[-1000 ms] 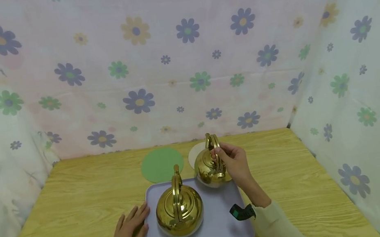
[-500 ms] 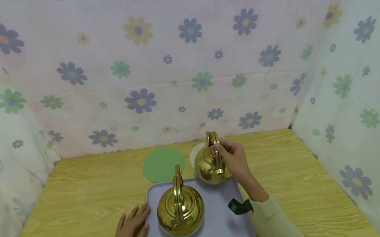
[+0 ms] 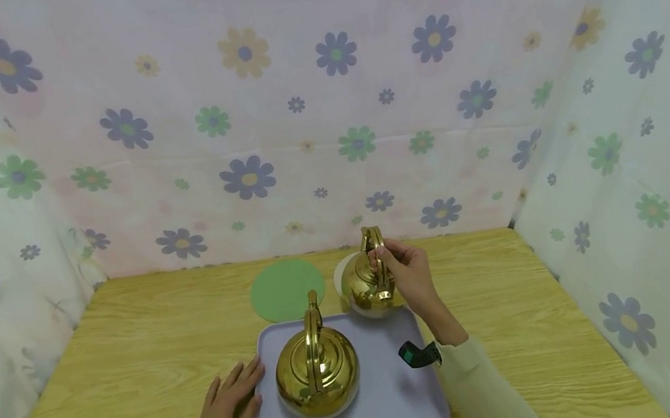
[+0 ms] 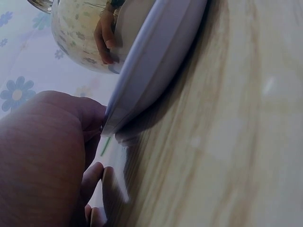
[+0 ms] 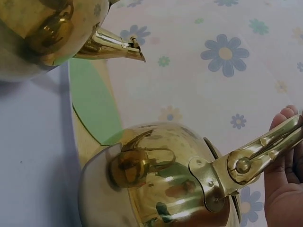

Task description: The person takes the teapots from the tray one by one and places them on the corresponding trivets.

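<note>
Readable text: none | kettles (image 3: 315, 365) (image 3: 365, 284): bare gold metal, no brand or marking legible | tray (image 3: 399, 403): plain lilac, unlabelled | wrist strap (image 3: 419, 354): dark, too small to read | cloth backdrop (image 3: 291, 99): flower print only, no lettering

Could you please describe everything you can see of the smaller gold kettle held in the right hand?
The smaller gold kettle is round, of shiny brass-coloured metal with a silvery base, and has a hinged bail handle. The right hand grips that handle. The kettle hangs roughly upright above the far edge of the lilac tray, partly covering a white round mat behind.
</note>
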Demonstrator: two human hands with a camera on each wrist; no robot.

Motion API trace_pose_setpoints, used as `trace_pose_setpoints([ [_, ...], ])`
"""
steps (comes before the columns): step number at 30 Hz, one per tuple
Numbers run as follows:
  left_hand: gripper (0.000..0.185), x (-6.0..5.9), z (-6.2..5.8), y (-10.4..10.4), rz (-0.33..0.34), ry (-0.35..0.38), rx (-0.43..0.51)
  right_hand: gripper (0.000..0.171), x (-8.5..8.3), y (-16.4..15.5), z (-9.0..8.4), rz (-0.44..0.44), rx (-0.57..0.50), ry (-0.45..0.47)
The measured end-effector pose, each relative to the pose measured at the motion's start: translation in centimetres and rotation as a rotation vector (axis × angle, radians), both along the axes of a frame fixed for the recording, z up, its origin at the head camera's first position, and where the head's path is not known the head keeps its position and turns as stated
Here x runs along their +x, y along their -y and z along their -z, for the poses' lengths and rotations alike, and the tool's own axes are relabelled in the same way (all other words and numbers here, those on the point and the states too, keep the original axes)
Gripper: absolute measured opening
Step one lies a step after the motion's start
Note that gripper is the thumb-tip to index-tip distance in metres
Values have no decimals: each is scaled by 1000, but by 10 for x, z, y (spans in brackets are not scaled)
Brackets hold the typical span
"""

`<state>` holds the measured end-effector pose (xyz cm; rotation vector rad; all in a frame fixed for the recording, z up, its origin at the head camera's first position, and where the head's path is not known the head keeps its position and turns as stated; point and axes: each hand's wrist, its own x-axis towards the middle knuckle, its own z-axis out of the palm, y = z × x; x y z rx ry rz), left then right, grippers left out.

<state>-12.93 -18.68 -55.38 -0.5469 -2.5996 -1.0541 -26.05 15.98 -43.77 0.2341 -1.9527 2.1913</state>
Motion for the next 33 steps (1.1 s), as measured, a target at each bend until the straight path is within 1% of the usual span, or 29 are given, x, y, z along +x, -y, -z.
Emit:
trace_pose_setpoints([
  [5, 45, 0, -1, 1, -1, 16, 6, 32, -5, 1, 1, -2, 11, -17],
  [14, 44, 0, -2, -1, 1, 4, 7, 32, -15, -1, 3, -19, 9, -54],
  [20, 45, 0, 0, 0, -1, 8, 6, 32, -21, 1, 4, -10, 17, -47],
  [27, 45, -1, 0, 1, -3, 21, 10, 26, -27, 2, 6, -21, 4, -56],
  [33, 45, 0, 0, 1, -3, 33, 17, 31, -31, 1, 8, -27, 6, -56],
])
